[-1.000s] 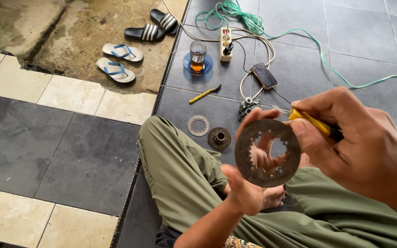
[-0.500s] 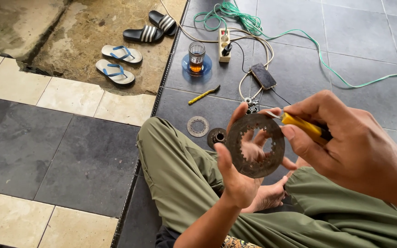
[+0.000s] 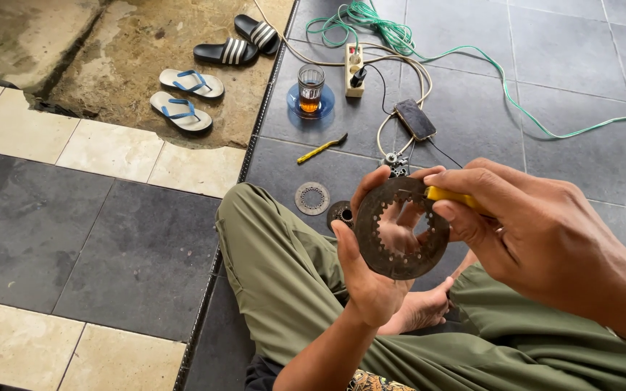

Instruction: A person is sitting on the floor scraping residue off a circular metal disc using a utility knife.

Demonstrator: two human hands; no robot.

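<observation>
The left hand (image 3: 374,279) holds a rusty toothed metal ring (image 3: 402,228), a flat plate with teeth round its inner edge, upright in front of the person's lap. The thumb presses on the near face at the ring's lower left, and the fingers (image 3: 400,217) show through the open middle, curled against the far side, so the hand is closed on the ring rather than cupping it loosely. The right hand (image 3: 537,242) is closed round a yellow-handled tool (image 3: 452,195), gripped between thumb and forefinger; the handle's end meets the ring at its upper right rim. The working tip is hidden behind the ring and the fingers, so what it touches cannot be told.

As a judgement, the work on this ring looks to be in the middle: the plate is rusty and dark over its whole face, with no cleaned patch to be seen. On the dark floor tiles (image 3: 472,108) beyond the knee, a second toothed ring (image 3: 312,198) lies flat, with a small round hub part (image 3: 341,213) just beside it, both well apart from the hands. Farther off lie a yellow tool (image 3: 321,148), a glass of tea on a blue saucer (image 3: 310,90), a phone (image 3: 415,119), and a power strip (image 3: 355,70) with a green cable (image 3: 472,54)
</observation>
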